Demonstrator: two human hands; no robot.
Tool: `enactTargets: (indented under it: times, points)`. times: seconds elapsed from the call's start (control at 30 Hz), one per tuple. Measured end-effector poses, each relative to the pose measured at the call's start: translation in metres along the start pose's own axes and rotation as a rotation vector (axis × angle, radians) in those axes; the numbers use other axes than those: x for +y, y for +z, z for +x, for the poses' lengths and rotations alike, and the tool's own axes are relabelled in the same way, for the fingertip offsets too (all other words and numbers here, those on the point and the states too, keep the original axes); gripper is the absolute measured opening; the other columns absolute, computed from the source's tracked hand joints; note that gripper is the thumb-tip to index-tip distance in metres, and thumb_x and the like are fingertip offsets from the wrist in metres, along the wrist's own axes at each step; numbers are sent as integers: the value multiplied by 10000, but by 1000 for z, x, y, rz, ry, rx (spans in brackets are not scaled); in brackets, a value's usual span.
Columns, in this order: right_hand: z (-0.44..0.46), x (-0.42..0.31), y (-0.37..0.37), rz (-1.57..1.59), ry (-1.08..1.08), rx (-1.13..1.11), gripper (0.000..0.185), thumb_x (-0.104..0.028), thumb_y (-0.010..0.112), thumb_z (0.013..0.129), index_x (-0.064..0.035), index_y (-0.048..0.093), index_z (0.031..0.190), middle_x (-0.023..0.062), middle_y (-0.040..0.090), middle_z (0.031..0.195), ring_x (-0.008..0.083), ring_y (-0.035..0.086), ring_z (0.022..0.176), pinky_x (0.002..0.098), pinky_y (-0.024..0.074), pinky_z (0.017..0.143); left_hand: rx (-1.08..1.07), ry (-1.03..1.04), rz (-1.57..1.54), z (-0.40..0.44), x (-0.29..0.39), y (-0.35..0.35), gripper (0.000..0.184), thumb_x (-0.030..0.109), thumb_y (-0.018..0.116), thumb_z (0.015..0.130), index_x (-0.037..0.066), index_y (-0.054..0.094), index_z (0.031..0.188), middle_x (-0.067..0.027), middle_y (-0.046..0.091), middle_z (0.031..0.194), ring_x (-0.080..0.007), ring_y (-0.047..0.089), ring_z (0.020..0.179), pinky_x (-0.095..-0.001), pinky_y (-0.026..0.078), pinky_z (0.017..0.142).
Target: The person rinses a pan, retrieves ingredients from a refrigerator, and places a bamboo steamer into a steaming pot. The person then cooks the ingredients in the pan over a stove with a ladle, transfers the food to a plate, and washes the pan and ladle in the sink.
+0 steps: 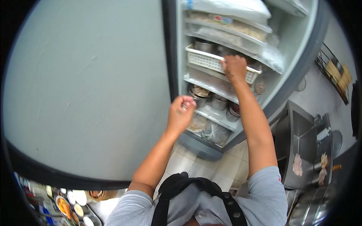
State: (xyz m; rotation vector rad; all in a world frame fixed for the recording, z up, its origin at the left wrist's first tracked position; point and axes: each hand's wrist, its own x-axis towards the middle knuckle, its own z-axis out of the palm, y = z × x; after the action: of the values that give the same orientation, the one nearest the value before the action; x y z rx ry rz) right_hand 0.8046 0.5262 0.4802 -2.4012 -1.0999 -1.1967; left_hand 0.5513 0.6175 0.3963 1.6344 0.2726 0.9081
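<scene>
The white basket sits on a middle shelf of the upright fridge, its long side facing the person and its long axis running across the compartment, slanting down towards the right in this view. The right hand is the nearer one: it is at the basket's front, right of the middle, with the arm reaching up and forward from below. Its fingers bend over the front rim, but their tips are hidden, so whether they grip the rim, grasp something inside or merely rest there cannot be told. A metal pot stands inside the basket near the left end, clear of that hand. The left hand is lower and further left, well apart from the basket, held up in front of the fridge's left edge. Its fingers curl loosely towards the palm; whether they close fully or hold anything small is unclear. Nearest to it in the view is a round metal container of pale food on a lower shelf, with more metal pots to its right. Bagged food lies on the shelf directly above the basket, and the broad grey door fills the left side.
</scene>
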Motion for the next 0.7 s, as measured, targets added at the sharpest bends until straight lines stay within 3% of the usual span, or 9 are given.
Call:
enactTargets:
  times: [0.07, 0.17, 0.2, 0.3, 0.37, 0.47, 0.53, 0.57, 0.7]
  points:
    - [-2, -2, 5, -30, 22, 20, 230, -343, 659, 797, -120, 679, 849, 70, 652, 816, 275, 579, 845, 419, 402, 745, -59, 27, 40, -48, 21, -17, 131, 77, 619, 862, 2, 605, 969, 23, 566, 785, -33, 479, 666, -179, 390, 581]
    - [-20, -15, -2, -47, -80, 288, 350, -289, 678, 772, -95, 652, 1063, 142, 632, 959, 322, 573, 951, 479, 391, 817, -55, 416, 151, -119, 84, -58, 198, 82, 618, 850, -17, 586, 1019, -8, 558, 773, -57, 492, 635, -190, 394, 548]
    - [-30, -37, -18, 43, -87, 427, 404, -277, 682, 775, -78, 618, 1120, 153, 618, 990, 335, 563, 965, 471, 402, 819, 79, 584, 122, -140, 89, -80, 242, 95, 612, 846, -22, 568, 1053, -18, 553, 770, -66, 488, 623, -195, 390, 538]
    - [-101, -91, -51, 299, -22, 189, 311, -298, 617, 868, -46, 627, 1050, 164, 621, 975, 368, 552, 976, 458, 412, 846, 542, 1032, 209, -206, 123, -136, 466, 164, 572, 825, -37, 453, 1228, -42, 523, 730, -92, 463, 591, -210, 370, 517]
    - [-158, -118, -59, 649, 23, -342, 209, -221, 579, 875, -23, 642, 858, 168, 656, 796, 357, 619, 791, 429, 468, 721, 828, 640, 383, -230, 160, -175, 578, 170, 505, 857, -61, 351, 1364, -4, 446, 676, -75, 410, 598, -194, 331, 550]
    - [-283, -131, 4, 800, -139, -525, 222, -217, 614, 831, 3, 648, 841, 199, 658, 764, 331, 648, 718, 393, 485, 648, 871, 200, 628, -232, 170, -224, 471, 141, 496, 827, -5, 506, 1275, -120, 542, 662, -195, 547, 617, -313, 443, 618]
    - [-347, -148, -24, 916, -105, -766, 230, -211, 655, 809, 5, 650, 888, 177, 665, 754, 311, 646, 716, 381, 498, 658, 824, 162, 652, -230, 172, -248, 420, 187, 475, 812, -36, 592, 1149, -240, 657, 943, -362, 642, 893, -362, 487, 778]
    - [-379, -151, -17, 943, -90, -869, 253, -216, 678, 794, 9, 651, 909, 163, 667, 754, 299, 647, 719, 376, 503, 668, 765, 158, 667, -227, 176, -257, 408, 206, 491, 800, -45, 624, 1093, -258, 644, 995, -369, 628, 978, -365, 480, 844]
    - [-447, -176, -58, 876, -191, -1114, 388, -247, 741, 749, 18, 623, 1007, 124, 662, 764, 250, 643, 741, 351, 506, 698, 680, 162, 604, -241, 188, -232, 400, 213, 504, 775, -49, 649, 1041, -248, 656, 938, -374, 646, 893, -386, 503, 796]
